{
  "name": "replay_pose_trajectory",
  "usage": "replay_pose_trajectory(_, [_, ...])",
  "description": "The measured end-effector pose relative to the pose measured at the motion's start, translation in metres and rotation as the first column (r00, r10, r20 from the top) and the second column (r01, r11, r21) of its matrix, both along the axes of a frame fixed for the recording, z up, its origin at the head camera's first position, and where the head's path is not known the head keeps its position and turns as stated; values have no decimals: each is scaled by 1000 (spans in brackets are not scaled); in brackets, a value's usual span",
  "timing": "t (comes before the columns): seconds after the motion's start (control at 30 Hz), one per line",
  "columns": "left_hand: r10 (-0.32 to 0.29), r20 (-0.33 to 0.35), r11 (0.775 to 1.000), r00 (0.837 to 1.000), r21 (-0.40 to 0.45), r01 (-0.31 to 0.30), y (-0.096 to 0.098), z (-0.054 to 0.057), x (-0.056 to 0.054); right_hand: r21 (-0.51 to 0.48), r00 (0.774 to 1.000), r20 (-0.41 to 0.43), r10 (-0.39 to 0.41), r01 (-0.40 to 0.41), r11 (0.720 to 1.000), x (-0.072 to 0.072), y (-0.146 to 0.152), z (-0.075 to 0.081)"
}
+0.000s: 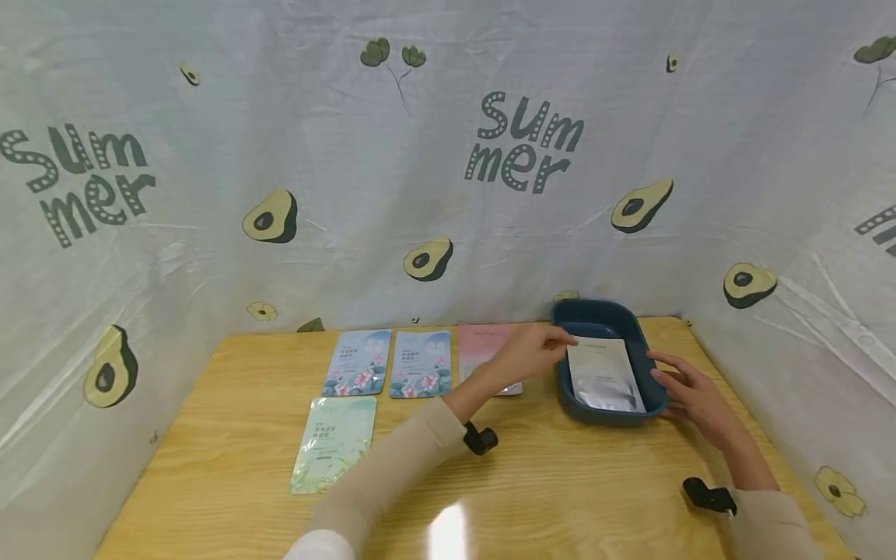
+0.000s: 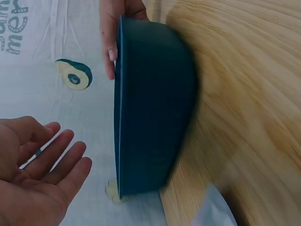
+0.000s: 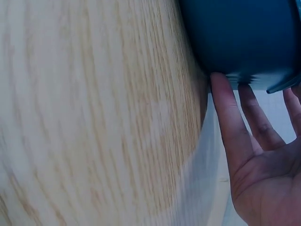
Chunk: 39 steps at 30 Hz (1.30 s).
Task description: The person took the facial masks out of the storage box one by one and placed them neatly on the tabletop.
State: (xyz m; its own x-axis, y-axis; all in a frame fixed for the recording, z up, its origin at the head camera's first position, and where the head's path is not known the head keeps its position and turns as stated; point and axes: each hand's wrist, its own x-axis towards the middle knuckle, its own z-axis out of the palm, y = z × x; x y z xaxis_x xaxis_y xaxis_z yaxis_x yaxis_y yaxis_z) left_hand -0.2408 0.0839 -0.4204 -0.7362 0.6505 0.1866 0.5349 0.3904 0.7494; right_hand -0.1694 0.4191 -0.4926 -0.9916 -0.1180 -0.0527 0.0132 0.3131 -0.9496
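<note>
A dark blue plastic basin (image 1: 609,416) stands on the table's right side, with a white and silver foil packet (image 1: 606,377) lying in it. My left hand (image 1: 530,351) reaches over the basin's left edge, near the packet's upper left corner. In the left wrist view, that left hand (image 2: 44,172) has loosely bent fingers with nothing between them. At the basin's right side is my right hand (image 1: 696,397), its fingertips touching the rim and outer wall. Extended fingers (image 3: 230,117) touch the basin's outside in the right wrist view.
Two blue flowered packets (image 1: 357,362) lie side by side on the wooden table (image 1: 546,490). A pink packet (image 1: 479,342) is partly hidden behind my left forearm. Nearer lies a green packet (image 1: 334,443). A printed white curtain (image 1: 336,171) encloses the back and sides.
</note>
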Motion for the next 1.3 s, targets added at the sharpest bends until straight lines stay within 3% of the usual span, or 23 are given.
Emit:
replay_pose_trajectory(0.23, [-37,26,992,999,-117,40,66,9,-26,19,999,5,-39,39,999,2,-4,-1])
replay_pose_trajectory(0.43, [74,107,971,991,-233,-48,97,3,-39,18,1000,3,-17,17,1000,3,-5,-3])
replay_pose_trajectory(0.57, [166,181,964,969,-239,-120,106,-4,-46,5,1000,3,-7,7,1000,3,-4,-3])
replay_pose_trajectory(0.83, [330,278,908,902,-356,-222,116,-16,-56,-31,1000,28,11,-10,999,-1,-4,-5])
replay_pose_trajectory(0.93, [354,270,896,895,-373,-242,116,-20,-56,-33,1000,28,8,-8,999,-2,-6,-5])
replay_pose_trajectory(1.07, [376,206,884,903,-370,-284,117,-25,-54,-30,1000,19,10,-10,1000,-1,-6,-4])
replay_pose_trajectory(1.3, [303,23,869,953,-418,-266,119,-24,-49,-43,1000,7,20,-19,999,0,-4,-2])
